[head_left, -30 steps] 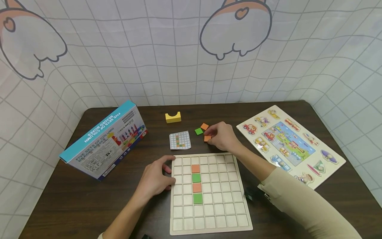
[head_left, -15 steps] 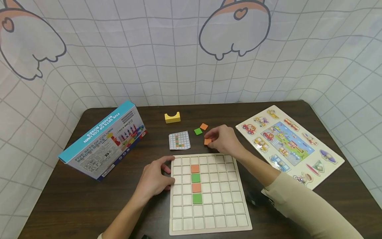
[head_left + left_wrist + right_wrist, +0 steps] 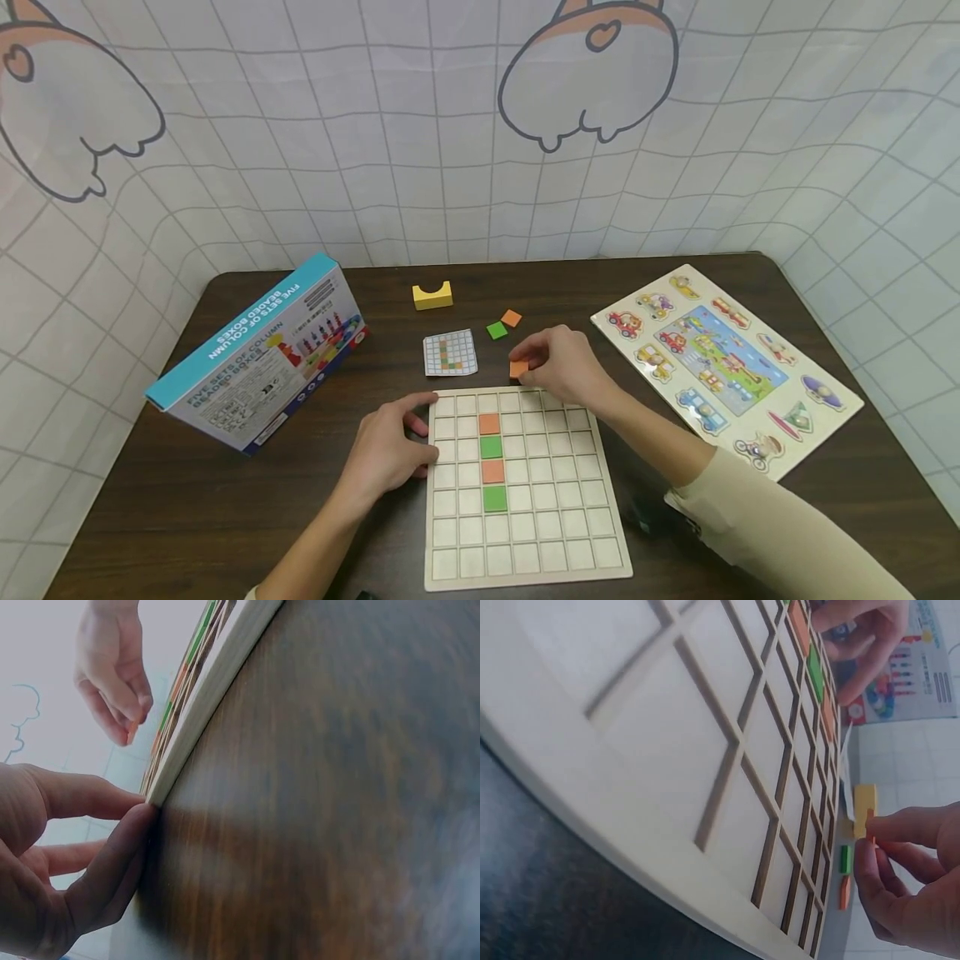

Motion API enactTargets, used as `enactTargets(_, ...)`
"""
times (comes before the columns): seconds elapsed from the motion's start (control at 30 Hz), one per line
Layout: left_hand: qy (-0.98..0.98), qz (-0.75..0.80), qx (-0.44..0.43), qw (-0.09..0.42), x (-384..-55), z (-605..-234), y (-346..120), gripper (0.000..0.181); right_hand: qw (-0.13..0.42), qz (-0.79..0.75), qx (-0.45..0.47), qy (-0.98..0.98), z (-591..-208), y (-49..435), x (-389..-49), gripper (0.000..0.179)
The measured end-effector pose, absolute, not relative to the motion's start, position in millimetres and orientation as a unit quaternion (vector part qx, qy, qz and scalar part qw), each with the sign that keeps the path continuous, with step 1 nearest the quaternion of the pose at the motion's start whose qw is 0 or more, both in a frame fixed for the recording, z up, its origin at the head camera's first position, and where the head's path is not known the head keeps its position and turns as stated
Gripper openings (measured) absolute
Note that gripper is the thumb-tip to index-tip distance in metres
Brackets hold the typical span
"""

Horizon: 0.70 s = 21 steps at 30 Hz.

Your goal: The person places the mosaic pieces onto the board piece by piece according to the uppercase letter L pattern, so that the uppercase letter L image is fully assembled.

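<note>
In the head view, my right hand [image 3: 566, 367] pinches an orange square tile [image 3: 517, 369] between thumb and fingers, just beyond the back edge of the wooden grid board [image 3: 551, 527]. The right wrist view shows this tile edge-on at the fingertips. My left hand [image 3: 390, 446] touches the board's left edge with its thumb and index finger spread apart. On the board, orange and green tiles alternate in one column, with a green tile [image 3: 495, 498] at the near end. A loose green tile [image 3: 497, 331] and a loose orange tile [image 3: 512, 318] lie behind the right hand.
A pattern card [image 3: 450, 352] lies behind the board, and a yellow arched block [image 3: 432, 296] stands farther back. To the left is a blue-topped cardboard box [image 3: 258, 354]. A picture puzzle board [image 3: 727, 367] lies on the right, near the right forearm.
My right hand, with the orange tile, has moved slightly toward the board, away from the loose tiles. The left hand stays at the board's edge.
</note>
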<state>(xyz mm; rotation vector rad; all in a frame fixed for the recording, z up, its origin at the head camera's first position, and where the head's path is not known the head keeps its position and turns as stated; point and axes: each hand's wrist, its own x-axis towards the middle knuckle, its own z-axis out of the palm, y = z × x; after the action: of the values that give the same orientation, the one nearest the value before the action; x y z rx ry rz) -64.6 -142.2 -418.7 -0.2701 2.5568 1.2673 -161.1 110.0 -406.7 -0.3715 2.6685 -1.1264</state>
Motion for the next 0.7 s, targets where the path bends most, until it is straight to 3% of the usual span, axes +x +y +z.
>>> enactTargets(0.7,0.894,0.422,-0.095,0.119,-66.5,-421.5,-140.4,0.073,0.131,-0.396,-0.137,0.898,-403.5,110.3,-122.6,0.025)
